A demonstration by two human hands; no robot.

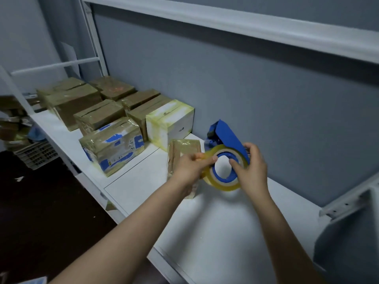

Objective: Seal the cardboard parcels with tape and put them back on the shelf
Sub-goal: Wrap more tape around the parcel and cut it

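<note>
A blue tape dispenser [227, 136] with a yellowish clear tape roll [220, 182] is held above the white shelf [205, 218]. My right hand [251, 167] grips the roll, fingers curled into its blue core. My left hand [191, 167] pinches the roll's left edge, where the tape end seems to be. Behind my left hand a small cardboard parcel [184, 148] wrapped in tape stands on the shelf, partly hidden. Several taped parcels stand in rows at the left, among them a white box [170, 121] and one with blue markings [111, 144].
A grey wall backs the shelf, with a white upper shelf beam [246, 25] overhead. A white metal bracket [344, 203] juts in at the right. Left of the shelf, over a dark floor, sits a plastic crate [34, 154] among more parcels.
</note>
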